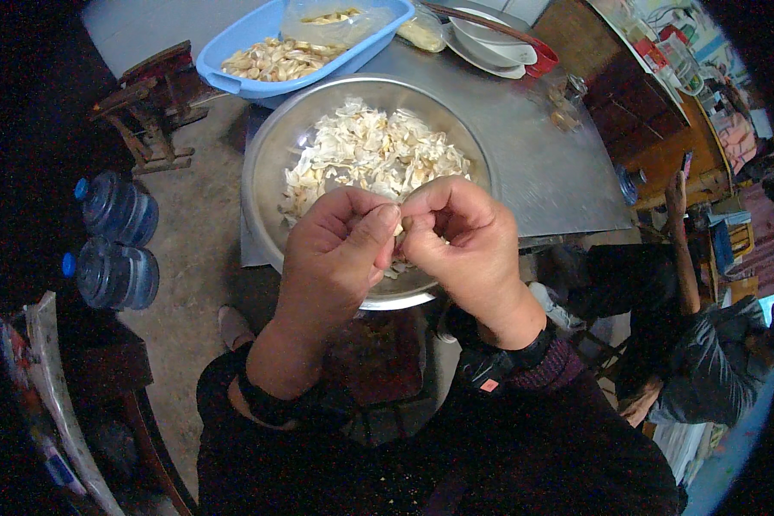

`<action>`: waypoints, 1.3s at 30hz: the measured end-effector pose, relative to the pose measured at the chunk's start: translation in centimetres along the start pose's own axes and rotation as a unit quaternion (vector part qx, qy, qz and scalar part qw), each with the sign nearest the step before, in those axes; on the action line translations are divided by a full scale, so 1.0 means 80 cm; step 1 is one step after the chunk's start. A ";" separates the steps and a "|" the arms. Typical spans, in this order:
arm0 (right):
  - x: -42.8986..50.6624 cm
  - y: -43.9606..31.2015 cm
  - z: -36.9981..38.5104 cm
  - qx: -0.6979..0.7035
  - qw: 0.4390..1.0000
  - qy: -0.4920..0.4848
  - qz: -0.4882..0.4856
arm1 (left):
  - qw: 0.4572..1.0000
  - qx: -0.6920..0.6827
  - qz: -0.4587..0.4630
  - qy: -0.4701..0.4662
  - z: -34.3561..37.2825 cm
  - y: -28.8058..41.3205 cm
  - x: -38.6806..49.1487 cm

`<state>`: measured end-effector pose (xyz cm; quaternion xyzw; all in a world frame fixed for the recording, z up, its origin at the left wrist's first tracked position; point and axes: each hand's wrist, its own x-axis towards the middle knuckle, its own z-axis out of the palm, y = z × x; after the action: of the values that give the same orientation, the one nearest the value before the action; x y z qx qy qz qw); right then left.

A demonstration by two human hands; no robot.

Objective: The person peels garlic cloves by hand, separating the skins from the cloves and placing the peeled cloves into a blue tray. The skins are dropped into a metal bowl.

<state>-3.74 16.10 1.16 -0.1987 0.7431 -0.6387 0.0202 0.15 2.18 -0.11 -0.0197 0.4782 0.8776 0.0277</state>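
Over a wide stainless steel bowl (271, 138) my two hands meet, fingertips nearly touching. My left hand (345, 248) pinches a small pale garlic clove (398, 229) between thumb and forefinger. My right hand (461, 242) has its thumb and curled fingers against the clove's other side; a bit of pale matter shows by its palm. Papery white garlic skins (380, 148) lie heaped in the bowl beneath. Beyond it, a blue plastic basin (232, 84) holds many garlic cloves (277, 59) and a clear plastic bag with more pieces.
The bowl rests on a metal-topped table (548, 174). White bowls (490, 42), chopsticks (477, 19) and a red item stand at its far side. Two large water bottles (119, 274) and a wooden stool (138, 122) are on the floor at left. Another person (690, 361) sits at right, holding a phone.
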 end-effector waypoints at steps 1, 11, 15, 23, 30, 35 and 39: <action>0.000 -0.001 0.000 0.021 1.000 0.001 0.010 | 1.000 -0.002 -0.009 0.004 0.000 0.001 0.000; 0.011 -0.013 -0.027 -0.133 0.987 -0.073 0.058 | 0.983 -0.185 0.011 0.002 -0.069 0.049 0.013; 0.018 -0.034 -0.037 -0.423 0.876 -0.231 -0.017 | 0.960 -0.279 0.006 -0.012 -0.091 0.049 0.012; 0.071 -0.016 0.008 -0.446 0.803 -0.383 -0.098 | 0.963 -0.263 0.047 0.040 -0.100 0.063 -0.005; 0.108 0.018 0.064 -0.502 0.740 -0.446 -0.048 | 0.954 -0.291 0.047 0.047 -0.115 0.076 -0.012; 0.120 0.034 0.084 -0.482 0.764 -0.402 -0.147 | 0.945 -0.317 0.070 0.026 -0.115 0.074 -0.013; 0.124 0.046 0.096 -0.505 0.743 -0.428 -0.097 | 0.943 -0.325 0.070 0.030 -0.117 0.075 -0.014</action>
<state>-11.67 6.11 -1.58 -0.5035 0.8469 -0.0158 0.1703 0.95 -8.95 -0.06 -0.0203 0.1681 0.9840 -0.0560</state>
